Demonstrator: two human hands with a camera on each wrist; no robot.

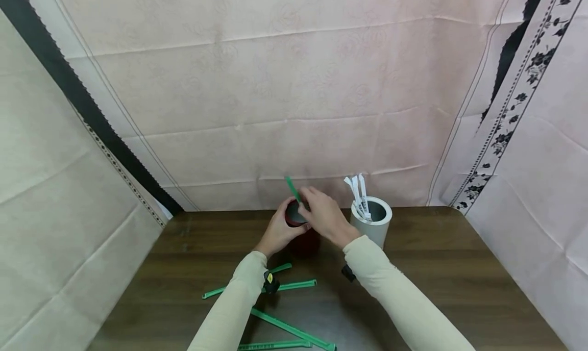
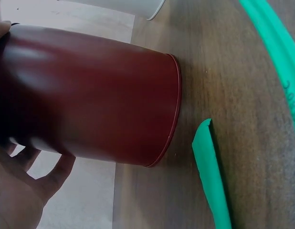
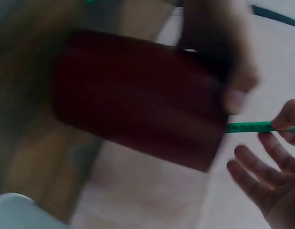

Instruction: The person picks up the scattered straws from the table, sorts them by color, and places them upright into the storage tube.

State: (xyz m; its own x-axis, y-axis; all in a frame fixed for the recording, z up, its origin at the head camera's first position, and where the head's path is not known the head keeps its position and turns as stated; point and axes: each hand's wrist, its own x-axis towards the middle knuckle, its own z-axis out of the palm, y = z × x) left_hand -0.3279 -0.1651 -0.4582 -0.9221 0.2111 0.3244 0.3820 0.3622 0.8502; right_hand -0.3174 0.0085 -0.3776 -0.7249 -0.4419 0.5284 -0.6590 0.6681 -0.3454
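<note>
A dark red cylindrical cup [image 2: 104, 95] is gripped near its rim by my left hand [image 1: 281, 232], thumb and fingers spread around the wall. Its open mouth faces up towards the head camera. My right hand [image 1: 327, 214] is over the mouth, pinching a slim green strip [image 3: 250, 127] between thumb and fingertips while the other fingers spread out. In the right wrist view one end of that strip passes behind the cup's rim. How deep it reaches is hidden. Whether the cup's base touches the table cannot be told.
Several green printed strips [image 1: 294, 329] lie on the brown wooden table [image 1: 436, 269], near and under my left forearm. Right of my hands stands a white cup [image 1: 374, 231] holding several white strips [image 1: 360, 195]. Pale cloth walls [image 1: 275, 96] enclose the back and sides.
</note>
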